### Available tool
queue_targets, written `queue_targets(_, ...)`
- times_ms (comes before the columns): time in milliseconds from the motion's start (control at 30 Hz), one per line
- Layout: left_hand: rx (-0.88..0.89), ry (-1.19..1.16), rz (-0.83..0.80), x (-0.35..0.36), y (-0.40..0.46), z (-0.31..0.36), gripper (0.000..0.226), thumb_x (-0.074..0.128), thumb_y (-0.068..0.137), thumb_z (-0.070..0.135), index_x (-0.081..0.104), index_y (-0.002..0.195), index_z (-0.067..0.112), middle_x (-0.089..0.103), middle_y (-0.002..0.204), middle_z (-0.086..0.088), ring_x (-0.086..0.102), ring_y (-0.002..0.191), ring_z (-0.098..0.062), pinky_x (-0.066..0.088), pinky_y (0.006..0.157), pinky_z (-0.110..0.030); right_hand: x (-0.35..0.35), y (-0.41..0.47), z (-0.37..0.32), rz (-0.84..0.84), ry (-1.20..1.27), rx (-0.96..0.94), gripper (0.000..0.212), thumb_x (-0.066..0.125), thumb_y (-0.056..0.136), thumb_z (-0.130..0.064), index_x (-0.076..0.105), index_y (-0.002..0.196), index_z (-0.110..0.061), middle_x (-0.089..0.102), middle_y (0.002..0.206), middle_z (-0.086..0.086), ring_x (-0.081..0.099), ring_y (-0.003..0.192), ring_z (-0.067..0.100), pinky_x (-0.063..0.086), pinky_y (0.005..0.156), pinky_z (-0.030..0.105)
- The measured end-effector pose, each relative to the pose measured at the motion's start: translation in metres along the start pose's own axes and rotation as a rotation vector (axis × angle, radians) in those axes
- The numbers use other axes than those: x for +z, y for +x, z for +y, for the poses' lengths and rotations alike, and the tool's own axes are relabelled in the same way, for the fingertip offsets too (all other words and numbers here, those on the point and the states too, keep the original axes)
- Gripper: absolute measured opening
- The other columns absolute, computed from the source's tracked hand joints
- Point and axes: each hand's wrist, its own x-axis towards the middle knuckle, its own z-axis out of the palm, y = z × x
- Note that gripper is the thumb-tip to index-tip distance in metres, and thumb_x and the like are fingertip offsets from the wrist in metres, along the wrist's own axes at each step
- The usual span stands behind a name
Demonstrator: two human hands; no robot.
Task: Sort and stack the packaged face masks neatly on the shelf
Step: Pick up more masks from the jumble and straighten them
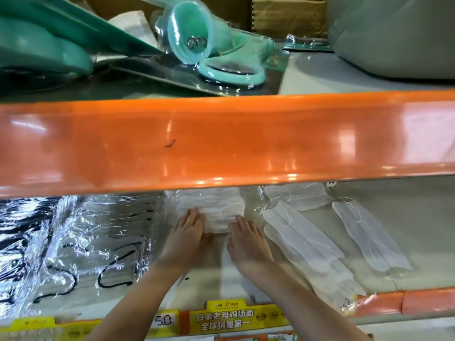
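A stack of white packaged face masks (209, 205) lies deep on the lower shelf (369, 237), partly hidden under the orange beam. My left hand (187, 232) rests flat with straight fingers on the stack's left front. My right hand (246, 238) lies flat beside it, its fingertips touching the stack's right front. To the right lie two long packs of white masks (302, 244) (369, 235), slanting toward the front. Another white pack (295, 195) sits behind them. On the left are clear-wrapped masks with black ear loops (81, 242).
A wide orange shelf beam (221, 141) crosses the view just above my hands. The upper shelf holds mint-green plastic goods in blister packs (209, 45) and a grey bundle (394, 33). Yellow and orange price labels (224, 318) line the shelf's front edge.
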Motion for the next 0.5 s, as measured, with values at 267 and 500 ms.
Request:
queue_targets(267,-0.04,-0.055,0.009,-0.015,-0.009,0.044,0.054,0.036,0.1,0.037,0.024,0.147,0.011,0.02,0.155,-0.015,0.015,0.144,-0.033,0.019,0.113,-0.04,-0.015,-0.006,0.013,0.028,0.087,-0.055,0.046,0.042,0.097,-0.023,0.036,0.141,-0.015,0.034,0.147,0.003,0.029,0.135,0.022,0.023,0.109,0.031)
queue_targets(500,0.144,-0.247,0.109,-0.017,-0.012,0.111,0.039,0.043,0.098,0.028,0.045,0.135,0.019,0.046,0.139,0.002,0.037,0.131,-0.018,0.035,0.101,-0.031,-0.036,-0.033,0.058,0.15,0.099,0.089,0.042,0.043,0.096,-0.026,0.04,0.138,-0.02,0.036,0.146,-0.002,0.028,0.136,0.017,0.022,0.108,0.027)
